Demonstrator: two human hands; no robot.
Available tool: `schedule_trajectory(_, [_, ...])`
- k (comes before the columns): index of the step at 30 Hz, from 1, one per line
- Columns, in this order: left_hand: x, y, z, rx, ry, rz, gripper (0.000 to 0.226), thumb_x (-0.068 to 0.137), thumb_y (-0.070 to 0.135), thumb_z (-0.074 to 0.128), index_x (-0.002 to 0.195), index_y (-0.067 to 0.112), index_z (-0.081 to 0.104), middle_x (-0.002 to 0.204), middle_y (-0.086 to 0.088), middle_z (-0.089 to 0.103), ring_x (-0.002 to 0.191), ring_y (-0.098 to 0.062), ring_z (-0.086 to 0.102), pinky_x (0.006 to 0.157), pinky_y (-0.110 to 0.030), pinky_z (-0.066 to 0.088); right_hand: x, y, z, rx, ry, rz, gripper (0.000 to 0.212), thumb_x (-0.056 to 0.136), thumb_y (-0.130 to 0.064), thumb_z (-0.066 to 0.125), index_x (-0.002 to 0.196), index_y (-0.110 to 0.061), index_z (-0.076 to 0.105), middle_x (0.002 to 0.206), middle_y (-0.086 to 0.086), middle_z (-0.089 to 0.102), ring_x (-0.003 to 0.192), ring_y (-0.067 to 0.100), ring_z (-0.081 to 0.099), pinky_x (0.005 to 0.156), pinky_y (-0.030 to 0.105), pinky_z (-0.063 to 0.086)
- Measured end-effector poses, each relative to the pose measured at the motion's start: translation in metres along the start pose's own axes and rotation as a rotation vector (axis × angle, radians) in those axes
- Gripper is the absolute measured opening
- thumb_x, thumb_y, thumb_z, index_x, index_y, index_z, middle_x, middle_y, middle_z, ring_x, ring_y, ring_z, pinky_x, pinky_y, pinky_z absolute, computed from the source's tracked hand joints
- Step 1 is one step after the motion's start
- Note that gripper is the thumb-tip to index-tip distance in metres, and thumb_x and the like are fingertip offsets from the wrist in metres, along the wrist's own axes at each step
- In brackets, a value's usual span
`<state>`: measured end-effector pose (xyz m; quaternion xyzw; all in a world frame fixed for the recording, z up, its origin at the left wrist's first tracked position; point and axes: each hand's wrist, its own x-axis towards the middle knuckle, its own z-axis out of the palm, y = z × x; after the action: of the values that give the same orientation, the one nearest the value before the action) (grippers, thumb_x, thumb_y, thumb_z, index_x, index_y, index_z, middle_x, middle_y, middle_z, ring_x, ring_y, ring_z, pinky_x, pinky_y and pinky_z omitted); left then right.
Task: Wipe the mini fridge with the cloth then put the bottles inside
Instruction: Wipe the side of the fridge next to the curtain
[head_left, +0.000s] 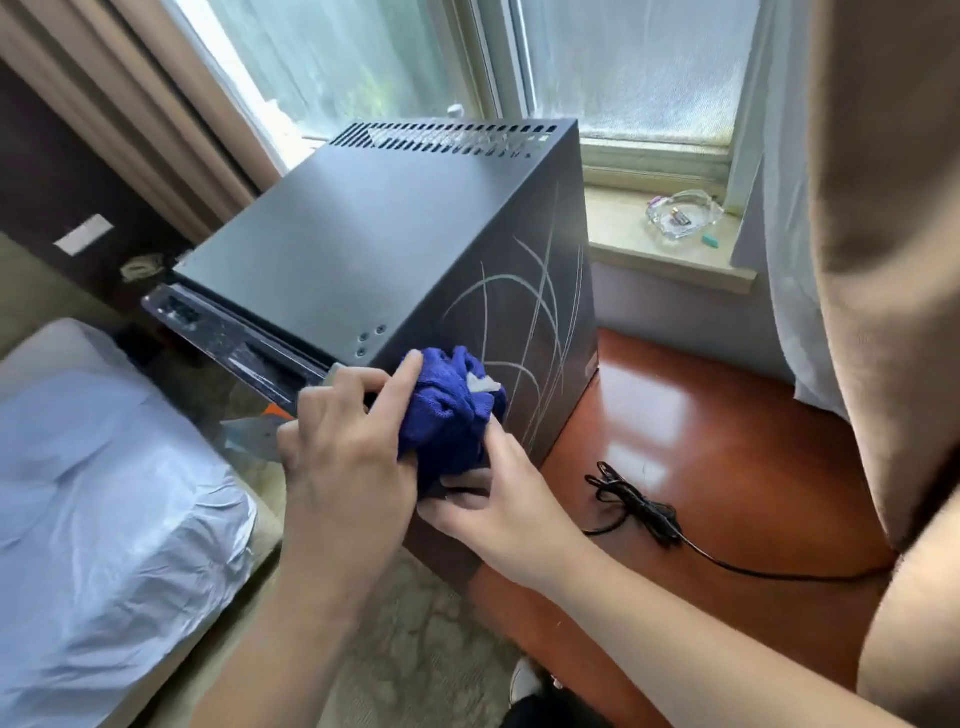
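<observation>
– Where is the cloth?
– The blue cloth (451, 410) is bunched up at the near corner of the black fridge (384, 244); both hands hold it; the left hand (345, 447) pinches its top and side; the right hand (496, 512) grips it from below.
– Where is the fridge?
– On a shiny brown table (727, 441) by the window (623, 67); its side has pale scratches; a black cord (636, 506) lies on the table beside it; a bed (104, 493) is on the left.
</observation>
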<state>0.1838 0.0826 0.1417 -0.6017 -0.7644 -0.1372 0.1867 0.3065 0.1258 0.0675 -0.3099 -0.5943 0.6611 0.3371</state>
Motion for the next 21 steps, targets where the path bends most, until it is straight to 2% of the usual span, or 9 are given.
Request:
schedule_trajectory(3, [0.014,-0.005,-0.009,0.085,0.006,0.180,0.073,0.074,0.006,0.077,0.140,0.033,0.059,0.116,0.009,0.064,0.105,-0.023,0.051,0.085,-0.041,0.032,0.000,0.001,0.003,-0.049,0.018,0.006,0.065,0.085,-0.013,0.076,0.139,-0.037,0.048,0.124,-0.002,0.055,0.100,0.008,0.072,0.089,0.023,0.060])
schedule_trajectory(5, [0.034,-0.012,-0.016,0.139,-0.031,0.357,0.070,0.075,0.011,0.073,0.138,0.038,0.060,0.121,0.009,0.064,0.107,-0.024,0.053,0.084,-0.041,0.036,0.005,0.001,-0.001,-0.083,0.081,-0.002,0.051,0.086,-0.014,0.075,0.128,-0.033,0.055,0.115,-0.002,0.066,0.090,0.007,0.075,0.083,0.021,0.060])
schedule_trajectory(7, [0.061,-0.018,-0.022,0.183,-0.124,0.544,0.069,0.072,0.018,0.075,0.136,0.039,0.061,0.132,0.005,0.062,0.112,-0.027,0.054,0.085,-0.046,0.042,0.011,-0.003,-0.008,-0.132,0.141,0.014,0.036,0.085,-0.022,0.079,0.115,-0.030,0.060,0.102,-0.007,0.074,0.082,0.002,0.074,0.077,0.015,0.056])
schedule_trajectory(10, [0.095,-0.023,-0.031,0.265,-0.290,0.769,0.067,0.075,0.023,0.073,0.137,0.043,0.058,0.143,0.007,0.058,0.123,-0.024,0.054,0.093,-0.046,0.044,0.016,-0.005,-0.011,-0.173,0.174,0.014,0.034,0.083,-0.033,0.082,0.109,-0.029,0.060,0.092,-0.009,0.075,0.081,0.000,0.071,0.072,0.010,0.052])
schedule_trajectory(13, [0.099,-0.022,-0.035,0.286,-0.461,0.842,0.074,0.074,0.031,0.069,0.145,0.040,0.049,0.149,0.014,0.053,0.138,-0.016,0.046,0.111,-0.040,0.032,0.018,-0.005,-0.007,-0.150,0.222,-0.002,0.034,0.083,-0.033,0.082,0.109,-0.031,0.060,0.087,-0.010,0.074,0.079,-0.001,0.069,0.066,0.006,0.047])
schedule_trajectory(16, [0.091,-0.024,-0.027,0.270,-0.519,0.910,0.088,0.070,0.051,0.067,0.152,0.029,0.043,0.156,0.008,0.048,0.147,-0.016,0.040,0.120,-0.042,0.022,0.022,-0.002,-0.006,-0.119,0.232,0.012,0.036,0.081,-0.035,0.083,0.109,-0.036,0.061,0.088,-0.010,0.075,0.082,0.002,0.070,0.071,0.009,0.050])
schedule_trajectory(18, [0.097,-0.023,-0.022,0.288,-0.539,1.007,0.097,0.062,0.058,0.074,0.150,0.025,0.046,0.151,0.005,0.053,0.142,-0.019,0.048,0.119,-0.047,0.023,0.027,0.000,-0.005,-0.088,0.241,0.020,0.041,0.078,-0.033,0.085,0.112,-0.038,0.062,0.092,-0.011,0.077,0.086,0.004,0.072,0.078,0.017,0.056])
schedule_trajectory(21, [0.125,-0.020,-0.015,0.297,-0.509,1.117,0.082,0.057,0.053,0.078,0.134,0.033,0.057,0.120,0.013,0.066,0.118,-0.020,0.063,0.118,-0.048,0.022,0.038,-0.001,-0.006,-0.074,0.266,0.020,0.047,0.074,-0.034,0.088,0.114,-0.037,0.065,0.099,-0.018,0.077,0.091,-0.001,0.071,0.079,0.017,0.056])
